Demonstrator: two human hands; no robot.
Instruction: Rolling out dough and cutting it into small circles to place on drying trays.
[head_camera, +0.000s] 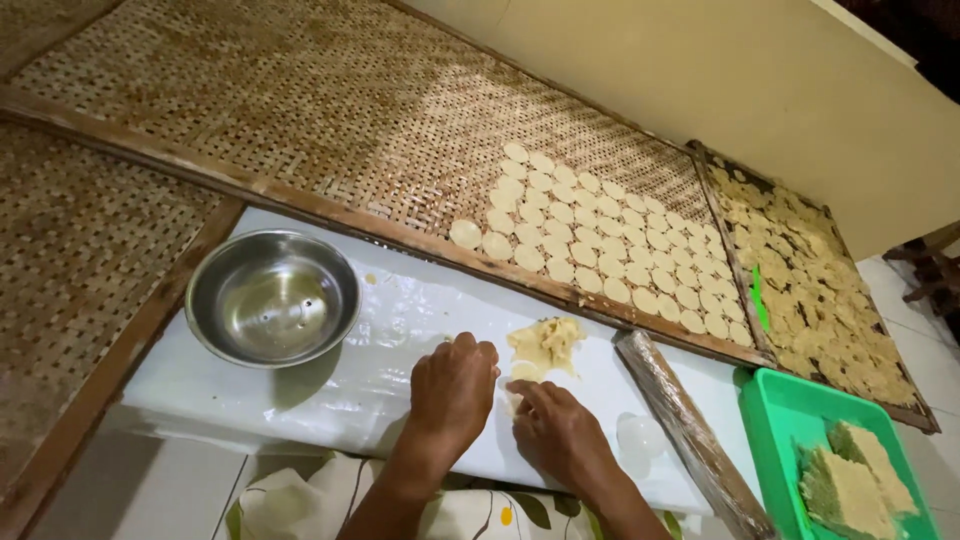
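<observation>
Pressing down on the white tabletop (330, 390), both hands sit side by side near a ragged lump of pale dough (547, 343). The left hand (452, 388) has its fingers curled together, knuckles up; can't tell if anything's under them. The right hand (557, 428) has fingers together, tips touching a small dough bit just near of the lump. A steel bowl (272, 297) sits left, a wrapped rolling pin (690, 435) right, and dough discs (600, 245) fill the woven tray (330, 110) beyond.
</observation>
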